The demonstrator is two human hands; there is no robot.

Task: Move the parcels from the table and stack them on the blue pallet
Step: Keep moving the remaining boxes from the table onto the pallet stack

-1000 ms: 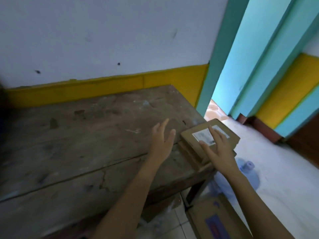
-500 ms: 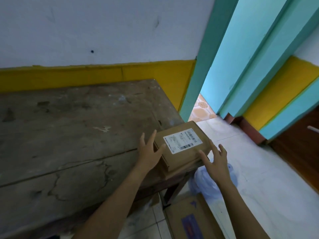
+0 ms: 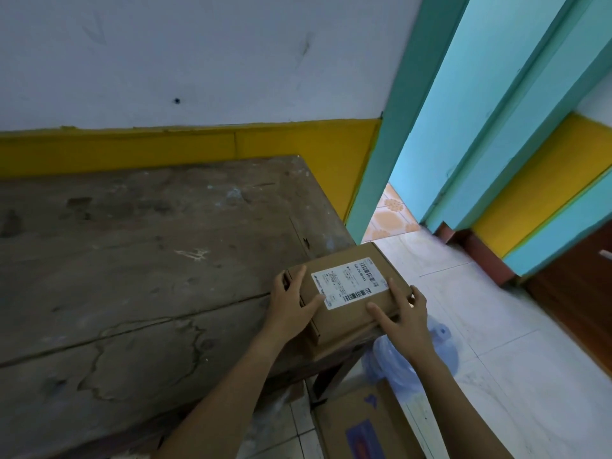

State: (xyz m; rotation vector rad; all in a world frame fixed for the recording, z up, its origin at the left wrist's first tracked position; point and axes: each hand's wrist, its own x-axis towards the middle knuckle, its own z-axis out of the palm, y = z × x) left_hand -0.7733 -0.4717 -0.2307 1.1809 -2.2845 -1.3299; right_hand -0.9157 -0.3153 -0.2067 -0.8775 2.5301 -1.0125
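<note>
A brown cardboard parcel [image 3: 347, 313] with a white barcode label rests at the right front corner of the worn wooden table [image 3: 139, 266], on top of a second flat parcel [image 3: 334, 347] whose edge shows beneath it. My left hand [image 3: 293, 306] clasps the top parcel's left side, thumb on its lid. My right hand [image 3: 402, 321] clasps its right front corner, fingers spread over the lid. The blue pallet is not in view.
A large cardboard box [image 3: 361, 429] with a blue mark stands on the tiled floor below the table's corner. A pale blue plastic bag [image 3: 440, 352] lies beside it. A turquoise door frame [image 3: 397, 127] and doorway open to the right of the table.
Both hands have closed in on the top parcel from either side; a second ago the left hand hovered open over the table. The view has swung left and nearer.
</note>
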